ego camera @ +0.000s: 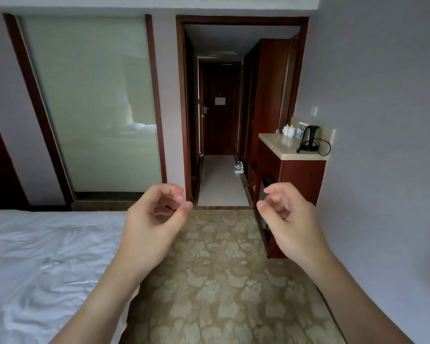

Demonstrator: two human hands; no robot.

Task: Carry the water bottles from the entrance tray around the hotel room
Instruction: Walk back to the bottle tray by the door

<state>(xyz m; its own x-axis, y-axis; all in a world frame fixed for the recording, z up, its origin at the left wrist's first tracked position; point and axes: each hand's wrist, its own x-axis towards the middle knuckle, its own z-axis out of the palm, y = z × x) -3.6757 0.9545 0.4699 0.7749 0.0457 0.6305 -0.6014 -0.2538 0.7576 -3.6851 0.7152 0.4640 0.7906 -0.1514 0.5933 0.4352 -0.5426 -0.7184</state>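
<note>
Patterned gold carpet is seen underfoot, and over it two bare hands are held up, well apart from each other. The left hand is raised with its fingers loosely curled and the thumb near the forefinger; nothing is held in it. The right hand is shaped the same way, fingers half curled, and nothing is held in it either. A bed with white bedding is seen to the left of the carpet. Beyond the carpet a dark wooden doorway is framed, and through it a pale-floored corridor is seen to run to a dark entrance door. The water bottles are seen far down that corridor, on the floor at its right side, standing in a small white tray; their number cannot be told. Just right of the doorway a red-brown cabinet with a pale worktop is placed against the wall, and on it a black kettle, white cups and further small bottles are set. A frosted glass panel is fitted left of the doorway.
</note>
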